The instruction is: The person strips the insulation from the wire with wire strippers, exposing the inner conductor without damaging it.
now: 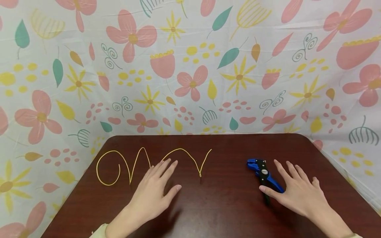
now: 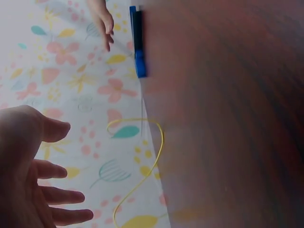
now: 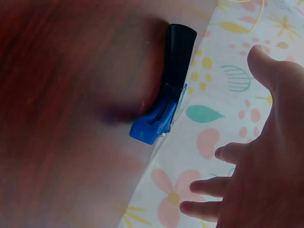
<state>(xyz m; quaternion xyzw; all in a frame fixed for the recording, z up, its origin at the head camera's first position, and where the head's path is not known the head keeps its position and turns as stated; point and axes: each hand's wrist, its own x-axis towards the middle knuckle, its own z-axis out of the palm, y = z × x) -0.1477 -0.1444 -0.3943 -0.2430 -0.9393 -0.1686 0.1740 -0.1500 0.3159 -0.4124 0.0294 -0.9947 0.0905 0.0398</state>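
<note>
- The left hand [image 1: 153,195] is holding nothing; its grip is spreading loosely, the fingers reaching nearly straight toward the far edge and the thumb standing apart, pointing rightward.
- The right hand [image 1: 300,193] is also holding nothing; its grip is spreading wide, with fingers fanning toward the far edge and the thumb pointing left.
- In the head view the right thumb is crossing in front of a blue and black hand tool [image 1: 263,178], while the right wrist view is showing a gap between them.
- The tool is lying on the right half of the tabletop [image 1: 220,205], well in from the right edge. Its long axis is running near to far, the far end leaning left; its blue nose is pointing at the left edge, and its handles are trailing toward the near edge.
- A yellow wire [image 1: 180,148] is zigzagging across the far left part of the tabletop, its overall length running roughly parallel to the far edge. The left hand is hiding a middle stretch.
- Near the left edge the wire is curling into an unclosed loop; its right end is pointing toward the far edge, slanting right.
- A floral cloth [image 1: 193,33] is hanging beyond the far edge, and a pale sleeve [image 1: 99,231] is showing at the left wrist.
</note>
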